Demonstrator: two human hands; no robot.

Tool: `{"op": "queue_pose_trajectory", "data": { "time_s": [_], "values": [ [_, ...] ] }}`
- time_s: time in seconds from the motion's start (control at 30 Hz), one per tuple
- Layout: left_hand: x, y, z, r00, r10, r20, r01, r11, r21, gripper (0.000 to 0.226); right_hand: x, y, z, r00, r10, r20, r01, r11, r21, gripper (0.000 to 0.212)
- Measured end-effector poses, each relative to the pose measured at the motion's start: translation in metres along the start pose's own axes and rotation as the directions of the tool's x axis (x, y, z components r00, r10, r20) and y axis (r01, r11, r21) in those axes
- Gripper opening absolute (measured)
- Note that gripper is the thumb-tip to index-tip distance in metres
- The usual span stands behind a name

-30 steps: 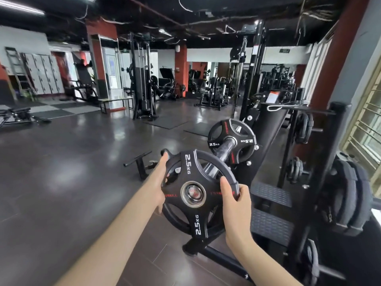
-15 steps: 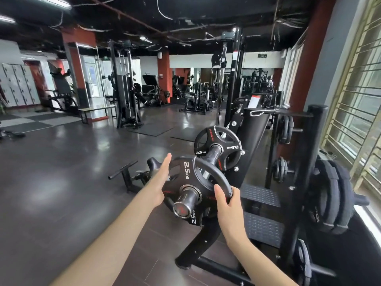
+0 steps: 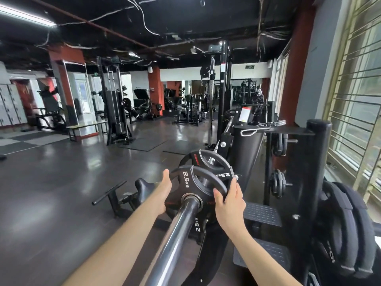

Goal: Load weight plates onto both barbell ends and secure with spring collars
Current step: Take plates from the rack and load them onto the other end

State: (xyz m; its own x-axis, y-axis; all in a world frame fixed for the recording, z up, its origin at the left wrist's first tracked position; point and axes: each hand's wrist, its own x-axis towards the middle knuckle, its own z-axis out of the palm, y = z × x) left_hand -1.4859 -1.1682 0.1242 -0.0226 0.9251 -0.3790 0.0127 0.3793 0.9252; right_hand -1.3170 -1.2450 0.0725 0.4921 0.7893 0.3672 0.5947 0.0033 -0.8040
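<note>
- Sliding along the barbell sleeve [image 3: 175, 240] in the head view is a 2.5 kg weight plate [image 3: 190, 189], its centre hole threaded on the steel, with the bare end of the sleeve running back toward the camera.
- Left hand [image 3: 162, 193] lies flat against the plate's left rim, fingers straight, pressing rather than gripping.
- Right hand [image 3: 229, 198] curls its thumb and fingers round the right rim at one of the cut-outs, so that side has the real hold.
- Just beyond sits a second 2.5 kg plate [image 3: 208, 164], already on the sleeve; the two look near but I cannot tell whether they touch.
- Risk one, as I judge it: a pinch. The right fingers wrap behind the rim, and if the plates close up they could be caught between them.
- Risk two: binding. With one hand pushing and the other gripping, uneven force could cock the plate on the sleeve and jam it.
- Risk three: with no spring collar on this end yet, a tilt of the bar could let the plate slide back off.
- Room to move: open floor lies left, though a low black T-handled stand [image 3: 115, 195] sits near the left forearm.
- On the right it is tight: the plate storage rack [image 3: 317, 162], hung with heavy plates [image 3: 346, 230], stands close beside the right arm.
- Spring collars [image 3: 266, 125], or what look like them, rest on the rack's top shelf, well apart from both hands.
</note>
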Motion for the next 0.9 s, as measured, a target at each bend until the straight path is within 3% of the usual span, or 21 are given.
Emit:
{"op": "queue_pose_trajectory", "data": {
  "time_s": [0.17, 0.27, 0.33, 0.43, 0.53, 0.7, 0.9],
  "values": [
    [0.031, 0.03, 0.033, 1.0, -0.007, -0.014, 0.006, 1.0, -0.03, 0.081, 0.051, 0.014, 0.012, 0.998, -0.054, -0.02, 0.053, 0.997, -0.047, 0.07],
    [0.083, 0.028, 0.045, 0.998, 0.036, -0.044, -0.036, 0.999, 0.0, 0.101, 0.074, 0.018, 0.015, 0.999, -0.044, -0.002, 0.044, 0.999, -0.008, 0.07],
    [0.167, 0.013, 0.052, 0.993, 0.057, -0.103, -0.055, 0.998, 0.021, 0.115, 0.086, 0.022, 0.017, 0.999, -0.046, 0.008, 0.046, 0.999, -0.001, 0.07],
    [0.215, 0.013, 0.062, 0.993, 0.044, -0.114, -0.038, 0.998, 0.057, 0.115, 0.102, 0.029, 0.015, 0.998, -0.03, 0.051, 0.027, 0.998, 0.058, 0.067],
    [0.183, 0.029, 0.064, 0.996, 0.025, -0.085, -0.023, 0.999, 0.023, 0.111, 0.105, 0.03, 0.015, 0.996, -0.072, 0.055, 0.069, 0.997, 0.04, 0.062],
    [0.112, 0.042, 0.066, 0.998, -0.02, -0.061, 0.016, 0.997, -0.076, 0.076, 0.114, 0.028, 0.013, 0.989, -0.133, 0.063, 0.131, 0.991, 0.027, 0.057],
    [0.124, 0.042, 0.064, 0.998, -0.045, -0.049, 0.041, 0.996, -0.086, 0.076, 0.118, 0.029, 0.008, 0.989, -0.112, 0.094, 0.115, 0.993, -0.028, 0.058]
  ]
}}
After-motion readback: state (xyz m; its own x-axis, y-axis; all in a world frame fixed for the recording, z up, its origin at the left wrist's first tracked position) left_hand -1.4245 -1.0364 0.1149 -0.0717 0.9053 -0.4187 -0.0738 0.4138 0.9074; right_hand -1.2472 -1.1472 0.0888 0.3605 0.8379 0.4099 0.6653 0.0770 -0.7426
